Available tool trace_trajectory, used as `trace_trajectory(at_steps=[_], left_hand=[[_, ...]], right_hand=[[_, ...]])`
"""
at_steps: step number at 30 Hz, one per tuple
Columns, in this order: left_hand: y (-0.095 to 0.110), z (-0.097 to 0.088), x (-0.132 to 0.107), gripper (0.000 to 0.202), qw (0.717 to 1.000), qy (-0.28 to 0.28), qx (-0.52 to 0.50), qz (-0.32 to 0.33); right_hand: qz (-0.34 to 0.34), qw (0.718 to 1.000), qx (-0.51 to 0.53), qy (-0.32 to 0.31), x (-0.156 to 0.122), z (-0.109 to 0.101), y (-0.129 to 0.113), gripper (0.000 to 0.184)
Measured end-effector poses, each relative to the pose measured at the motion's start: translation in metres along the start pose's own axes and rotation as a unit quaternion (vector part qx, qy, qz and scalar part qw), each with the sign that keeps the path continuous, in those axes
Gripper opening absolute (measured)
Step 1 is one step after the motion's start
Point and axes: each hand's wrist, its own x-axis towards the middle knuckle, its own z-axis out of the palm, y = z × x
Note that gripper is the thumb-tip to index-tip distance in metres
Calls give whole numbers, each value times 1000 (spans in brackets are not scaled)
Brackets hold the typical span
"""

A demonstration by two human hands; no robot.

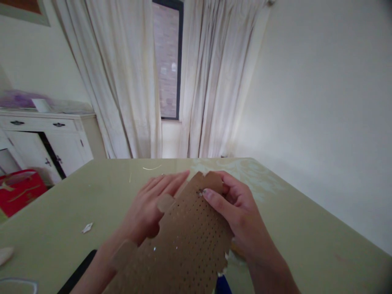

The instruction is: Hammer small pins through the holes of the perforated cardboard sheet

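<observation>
A brown cardboard piece (190,232) full of small punched holes tilts up from the bottom of the head view. It has rounded tabs on its left side, a notched far end and a torn right edge. My right hand (239,208) grips its far right corner, thumb on the front face and fingers behind. By that thumb tip is a small dark mark or tiny bit, too small to name. Along the left edge lies my left hand (153,204), fingers stretched out and flat, partly behind the cardboard; its thumb is hidden.
The pale green table (306,245) bears a small white scrap (87,228), a black object (78,271) and a blue item (223,284) under the cardboard. At left stand a red bag (23,190) and a white cabinet (70,143). Curtains (128,81) hang behind.
</observation>
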Motion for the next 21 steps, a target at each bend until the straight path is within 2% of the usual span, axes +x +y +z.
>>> trace_trajectory(at_steps=[3, 6, 8, 11, 14, 16, 19, 21], left_hand=[[-13, -16, -1, 32, 995, 55, 30, -82], [-1, -34, -3, 20, 988, 107, -4, -112], [18, -36, -3, 23, 993, 96, -21, -72], [41, -20, -2, 34, 998, 55, -21, 6], [44, -2, -6, 34, 995, 75, -20, 56], [41, 2, -11, 33, 992, 85, 16, 93], [43, -3, -22, 39, 984, 68, 92, 135], [52, -12, -29, 44, 984, 63, 110, 123]], right_hand=[[-58, 991, -98, 67, 3, -7, -3, 10], [-117, 949, -270, 113, 1, -6, -4, 9], [-146, 920, -349, 106, -4, 0, -3, 15], [-185, 899, -393, 57, -13, 10, -3, 23], [-208, 889, -408, 26, -22, 15, -4, 30], [-212, 887, -410, 17, -26, 17, -5, 31], [-215, 887, -409, 18, -25, 19, -2, 26], [-217, 874, -432, 53, -17, 17, 3, 22]])
